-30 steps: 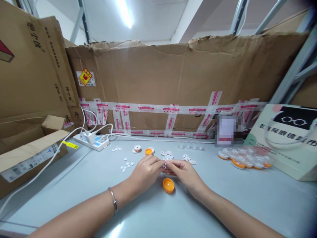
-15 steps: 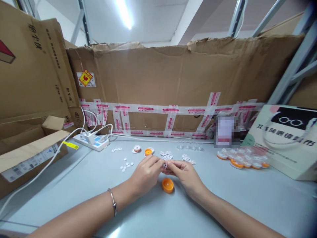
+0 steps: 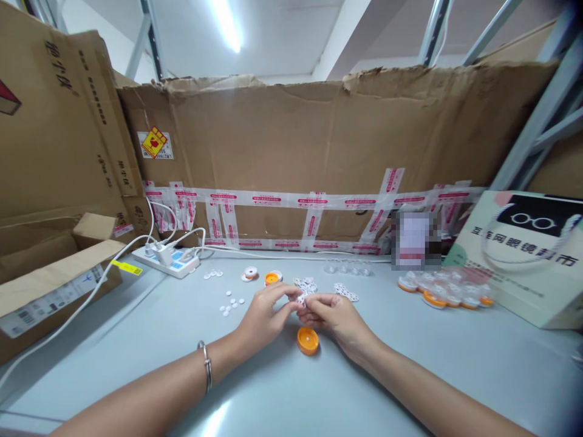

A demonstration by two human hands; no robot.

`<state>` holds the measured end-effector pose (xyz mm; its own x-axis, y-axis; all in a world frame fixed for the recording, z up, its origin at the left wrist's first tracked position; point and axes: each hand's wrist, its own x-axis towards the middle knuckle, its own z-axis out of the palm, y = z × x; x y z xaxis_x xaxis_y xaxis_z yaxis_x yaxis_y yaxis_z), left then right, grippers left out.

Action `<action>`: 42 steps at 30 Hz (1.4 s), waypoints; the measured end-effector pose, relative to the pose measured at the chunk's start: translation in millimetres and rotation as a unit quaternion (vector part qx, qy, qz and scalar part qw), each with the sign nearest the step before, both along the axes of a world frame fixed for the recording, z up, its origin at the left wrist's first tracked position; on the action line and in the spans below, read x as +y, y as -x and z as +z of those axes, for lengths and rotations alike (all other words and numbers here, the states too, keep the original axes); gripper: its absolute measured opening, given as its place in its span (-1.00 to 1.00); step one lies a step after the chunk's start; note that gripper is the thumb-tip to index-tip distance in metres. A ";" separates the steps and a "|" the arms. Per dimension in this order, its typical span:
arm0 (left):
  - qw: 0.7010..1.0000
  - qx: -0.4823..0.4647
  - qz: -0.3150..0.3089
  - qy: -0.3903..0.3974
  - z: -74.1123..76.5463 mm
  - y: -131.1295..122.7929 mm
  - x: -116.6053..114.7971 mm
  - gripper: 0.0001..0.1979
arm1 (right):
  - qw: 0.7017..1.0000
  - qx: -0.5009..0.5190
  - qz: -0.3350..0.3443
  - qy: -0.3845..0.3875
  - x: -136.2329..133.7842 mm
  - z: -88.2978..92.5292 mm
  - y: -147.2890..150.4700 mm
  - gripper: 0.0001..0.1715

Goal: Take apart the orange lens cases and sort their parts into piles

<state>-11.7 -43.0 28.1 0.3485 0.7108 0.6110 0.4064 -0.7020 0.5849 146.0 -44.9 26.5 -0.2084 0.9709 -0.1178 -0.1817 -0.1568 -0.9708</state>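
My left hand (image 3: 266,312) and my right hand (image 3: 339,318) meet above the table, fingertips closed on a small white piece with holes (image 3: 301,298). My left thumb and forefinger curve round its left side, while the right fingers pinch it from the right and partly hide it. Just below sits a round orange cup (image 3: 308,341) with a small light spot at its centre. Behind the hands lie loose white perforated pieces (image 3: 311,284), with another cluster of them (image 3: 346,292) to the right. An orange part with a white rim (image 3: 272,278) lies beyond my left hand.
Small white discs (image 3: 233,301) are scattered at the left, near a white-and-orange spool-like part (image 3: 250,274). Clear parts (image 3: 348,267) lie at the back. Orange-and-clear pieces (image 3: 446,287) are grouped before a paper bag (image 3: 523,261). A power strip (image 3: 168,260) and open carton (image 3: 59,279) stand left.
My left thumb and forefinger have spread apart, showing more of the white piece. My right hand stays nearly in place, still pinching. The whole view has shifted slightly.
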 end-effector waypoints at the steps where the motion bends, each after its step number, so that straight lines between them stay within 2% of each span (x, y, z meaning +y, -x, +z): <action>1: 0.999 -0.021 -0.004 0.041 0.0 0.1 0.6 -0.89 | 1.000 -0.006 -0.002 0.006 0.7 0.0 -0.2 -0.75; 5: 0.980 -0.103 -0.021 0.170 -2.3 -0.1 6.0 -0.88 | 0.999 -0.034 -0.017 0.009 3.6 0.7 0.1 -0.88; 8: 0.969 -0.133 -0.037 0.204 -4.1 -0.2 9.3 -0.88 | 0.998 -0.051 -0.026 0.002 4.8 1.3 0.6 -0.92; 13: 0.985 -0.071 -0.023 0.154 -0.9 1.2 5.6 -0.87 | 0.999 -0.030 -0.015 -0.004 3.5 0.9 -0.2 -0.78; 16: 0.988 -0.065 -0.025 0.139 0.7 1.8 3.9 -0.88 | 1.000 -0.016 0.014 -0.016 2.9 0.8 -0.6 -0.67; 18: 0.987 -0.071 -0.020 0.144 0.3 1.3 4.5 -0.89 | 0.999 -0.024 0.007 -0.023 3.3 1.1 -0.7 -0.65; 21: 0.984 -0.085 -0.015 0.154 -0.6 -0.5 5.0 -0.89 | 0.999 -0.031 -0.010 -0.012 4.3 2.1 -0.9 -0.70; 24: 0.990 -0.075 -0.011 0.115 0.2 -2.1 2.8 -0.89 | 0.999 -0.004 0.013 0.033 3.8 3.0 -0.8 -0.79; 26: 0.994 -0.068 -0.007 0.084 1.3 -2.0 1.4 -0.90 | 0.999 -0.002 0.021 0.036 3.2 2.9 -0.8 -0.83; 31: 0.992 -0.103 0.042 0.055 2.6 2.7 4.7 -0.90 | 0.993 -0.092 -0.048 -0.064 13.1 -1.2 -10.4 -0.81; 35: 0.992 -0.091 0.028 0.081 2.9 4.8 7.8 -0.89 | 0.967 -0.138 -0.149 -0.151 35.5 -7.6 -30.5 -0.75; 37: 0.993 -0.074 0.017 0.087 3.3 4.6 7.1 -0.87 | 0.963 -0.154 -0.155 -0.159 45.0 -11.3 -37.2 -0.74; 42: 0.995 -0.052 0.001 0.087 5.1 4.5 3.0 -0.88 | 0.973 -0.152 -0.113 -0.131 51.7 -19.6 -33.4 -0.77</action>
